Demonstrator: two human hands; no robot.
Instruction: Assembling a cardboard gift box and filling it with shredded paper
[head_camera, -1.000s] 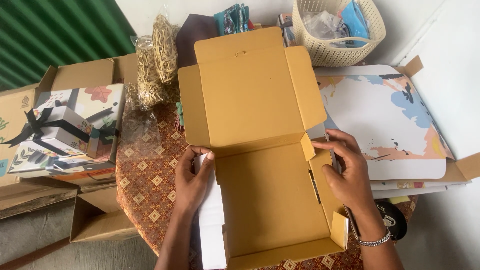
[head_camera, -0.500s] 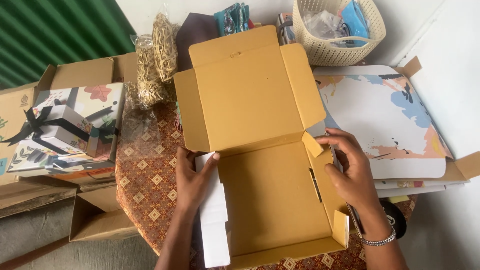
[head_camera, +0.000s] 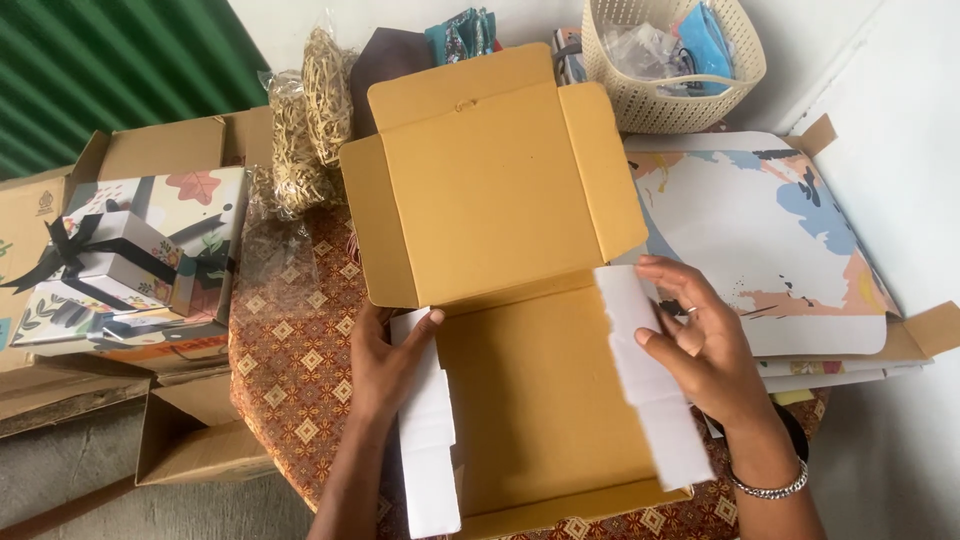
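Observation:
A brown cardboard mailer box (head_camera: 530, 400) lies open on a round table with a patterned brown cloth (head_camera: 290, 370). Its lid (head_camera: 480, 190) stands raised at the back. My left hand (head_camera: 385, 365) presses the box's left side flap (head_camera: 428, 440), white on its outer face, folded outward. My right hand (head_camera: 705, 345) holds the right side flap (head_camera: 650, 375), also white, folded outward and away from the box floor.
Gift boxes with black ribbons (head_camera: 120, 260) sit in cartons at left. Bags of straw filler (head_camera: 300, 130) lie behind the box. A cream woven basket (head_camera: 675, 60) stands at the back right. Flat printed box sheets (head_camera: 770, 240) are stacked at right.
Both side flaps have been folded outward, the right one moving from upright to flat over the edge. The box's walls are now down and its white outer faces show.

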